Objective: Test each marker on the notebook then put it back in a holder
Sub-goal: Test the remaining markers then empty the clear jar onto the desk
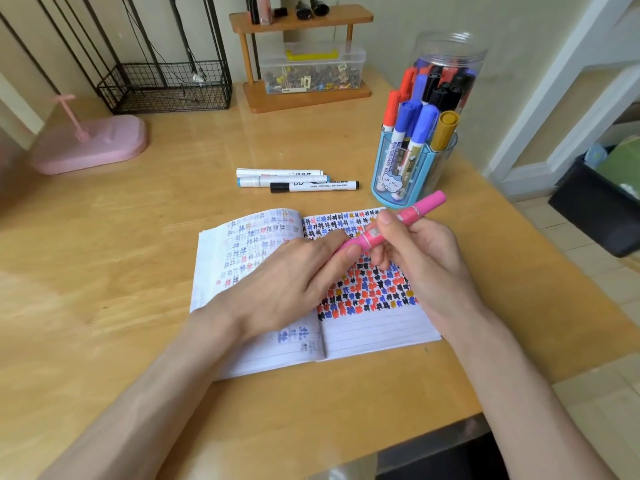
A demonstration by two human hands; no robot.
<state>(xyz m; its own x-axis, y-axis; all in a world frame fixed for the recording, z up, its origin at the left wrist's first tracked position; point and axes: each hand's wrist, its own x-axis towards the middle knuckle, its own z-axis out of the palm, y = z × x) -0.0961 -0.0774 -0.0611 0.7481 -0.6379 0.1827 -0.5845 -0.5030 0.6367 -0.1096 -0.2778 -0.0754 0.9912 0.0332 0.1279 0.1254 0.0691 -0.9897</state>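
A pink marker (398, 221) is held slantwise over the open notebook (377, 327), whose pages carry many coloured test marks. My right hand (419, 258) grips the marker's middle. My left hand (294, 278) pinches its lower end with thumb and fingers, which hide that tip. A blue holder (408, 174) with several markers stands behind the notebook on the right. A clear jar (446, 74) behind it holds more markers. Three markers (298, 180) lie on the desk beyond the notebook.
A wooden shelf (301, 57) with a clear box of clips stands at the back. A wire basket (166, 84) and a pink stand (90, 143) sit at the back left. The desk edge (540, 251) drops off on the right.
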